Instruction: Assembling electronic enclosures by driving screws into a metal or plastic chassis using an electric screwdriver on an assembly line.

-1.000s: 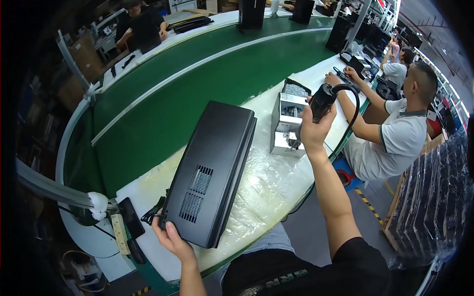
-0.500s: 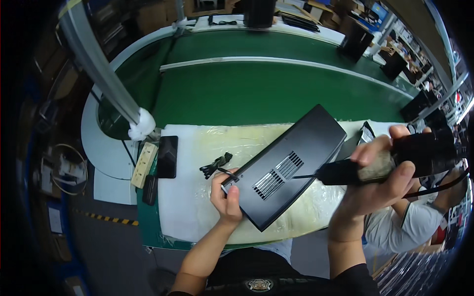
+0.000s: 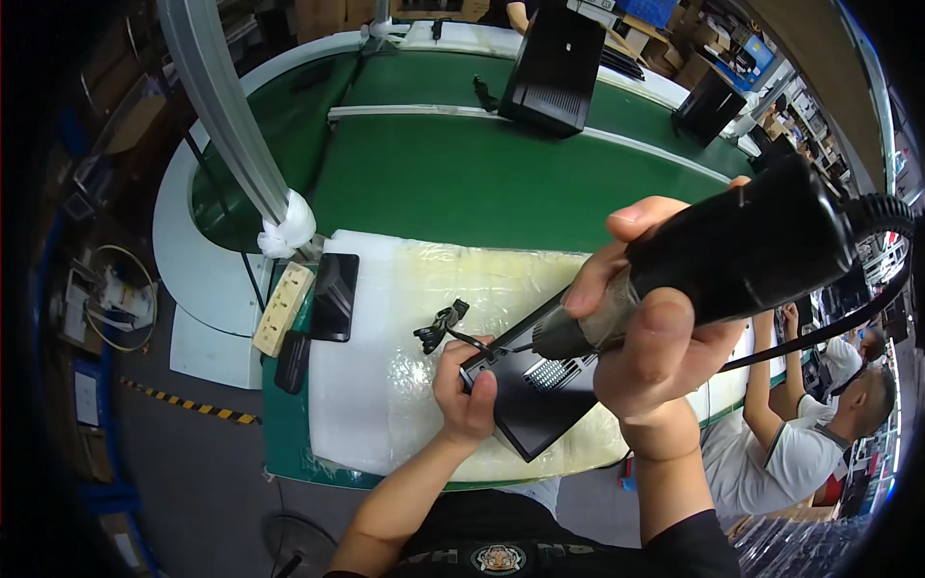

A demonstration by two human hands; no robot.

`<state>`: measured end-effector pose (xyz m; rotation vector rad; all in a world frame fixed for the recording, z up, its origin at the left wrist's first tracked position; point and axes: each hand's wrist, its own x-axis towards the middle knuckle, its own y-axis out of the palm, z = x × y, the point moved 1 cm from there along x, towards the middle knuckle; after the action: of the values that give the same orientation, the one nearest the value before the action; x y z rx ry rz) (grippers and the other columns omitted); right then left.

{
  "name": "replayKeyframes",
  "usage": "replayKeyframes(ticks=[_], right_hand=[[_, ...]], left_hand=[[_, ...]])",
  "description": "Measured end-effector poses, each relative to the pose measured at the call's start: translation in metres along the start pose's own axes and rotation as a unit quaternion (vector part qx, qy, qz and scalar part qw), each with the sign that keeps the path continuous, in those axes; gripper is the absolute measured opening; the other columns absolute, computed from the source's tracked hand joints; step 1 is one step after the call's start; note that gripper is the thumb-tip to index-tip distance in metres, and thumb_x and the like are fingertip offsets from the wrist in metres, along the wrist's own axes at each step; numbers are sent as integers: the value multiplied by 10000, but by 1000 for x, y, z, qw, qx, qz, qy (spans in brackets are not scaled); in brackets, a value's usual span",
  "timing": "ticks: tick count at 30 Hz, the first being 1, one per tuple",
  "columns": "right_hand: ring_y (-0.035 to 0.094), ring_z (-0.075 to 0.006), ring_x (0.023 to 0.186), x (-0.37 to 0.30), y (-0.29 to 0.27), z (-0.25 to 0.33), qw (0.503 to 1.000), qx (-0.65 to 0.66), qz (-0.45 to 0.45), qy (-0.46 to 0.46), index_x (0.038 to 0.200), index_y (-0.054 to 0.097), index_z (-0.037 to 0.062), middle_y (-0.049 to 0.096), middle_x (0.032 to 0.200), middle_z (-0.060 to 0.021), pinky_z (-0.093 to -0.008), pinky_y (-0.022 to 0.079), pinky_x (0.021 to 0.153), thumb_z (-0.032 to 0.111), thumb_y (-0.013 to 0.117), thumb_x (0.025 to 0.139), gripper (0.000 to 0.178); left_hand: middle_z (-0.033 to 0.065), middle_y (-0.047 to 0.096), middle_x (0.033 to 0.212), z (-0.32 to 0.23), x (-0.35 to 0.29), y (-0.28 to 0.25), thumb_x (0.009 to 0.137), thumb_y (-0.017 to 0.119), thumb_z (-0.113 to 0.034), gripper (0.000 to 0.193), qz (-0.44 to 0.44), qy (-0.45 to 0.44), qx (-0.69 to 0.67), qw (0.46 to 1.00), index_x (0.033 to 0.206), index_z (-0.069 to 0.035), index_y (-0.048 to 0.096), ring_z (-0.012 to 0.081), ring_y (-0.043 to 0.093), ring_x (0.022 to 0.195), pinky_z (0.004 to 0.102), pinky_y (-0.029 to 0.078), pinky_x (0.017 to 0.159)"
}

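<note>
The right hand (image 3: pixel 665 337) is pointing a black power screwdriver (image 3: pixel 742 255) at a vented case (image 3: pixel 535 419). The left hand (image 3: pixel 466 400) is holding the case's end, and a bundled cord (image 3: pixel 441 330) is lying nearby.

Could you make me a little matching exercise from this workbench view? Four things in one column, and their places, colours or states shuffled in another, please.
Things
1. corded electric screwdriver
2. power strip
3. vented black casing
4. striped tape

Places, colours or states
A. yellow and black, on the floor
B. gripped at its corner by the left hand
C. held in the right hand
D. cream-coloured, with socket holes

Right pairs: 1-C, 2-D, 3-B, 4-A
</note>
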<state>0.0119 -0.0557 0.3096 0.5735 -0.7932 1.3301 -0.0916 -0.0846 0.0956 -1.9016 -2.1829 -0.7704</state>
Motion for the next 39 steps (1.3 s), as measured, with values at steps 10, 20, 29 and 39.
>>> replayKeyframes(ticks=[10, 20, 29, 39], right_hand=[[581, -170, 571, 2, 9, -14, 999, -12, -16, -31, 1225, 307, -88, 566, 1065, -233, -244, 479, 508, 238, 513, 923, 490], [576, -159, 569, 9, 9, 10, 998, -46, -44, 1, 1117, 408, -97, 571, 1056, -209, -246, 481, 495, 378, 509, 936, 518], [574, -145, 570, 8, 9, 15, 997, -52, -47, -21, 1116, 422, -90, 574, 1056, -208, -242, 480, 507, 358, 485, 949, 482], [576, -152, 571, 3, 10, -1, 997, -8, -73, -32, 1151, 399, -56, 583, 1060, -197, -240, 464, 539, 290, 526, 946, 421]], left_hand=[[229, 595, 1033, 1, 2, 0, 880, 572, -288, 410, 4, 12, 8, 1000, 1044, 84, 521, 272, 576, 904, 362, 458, 836], [214, 544, 1057, -2, 4, 5, 861, 547, -167, 341, -21, 101, 41, 994, 1100, 76, 547, 286, 558, 918, 382, 467, 829], [213, 534, 1045, -11, 11, -7, 880, 493, -127, 344, 73, 141, 144, 977, 1131, 78, 607, 297, 559, 897, 367, 478, 812], [221, 549, 1101, 1, 3, -2, 913, 512, -189, 466, 31, 87, 52, 994, 1269, 84, 385, 271, 551, 946, 382, 452, 866]])
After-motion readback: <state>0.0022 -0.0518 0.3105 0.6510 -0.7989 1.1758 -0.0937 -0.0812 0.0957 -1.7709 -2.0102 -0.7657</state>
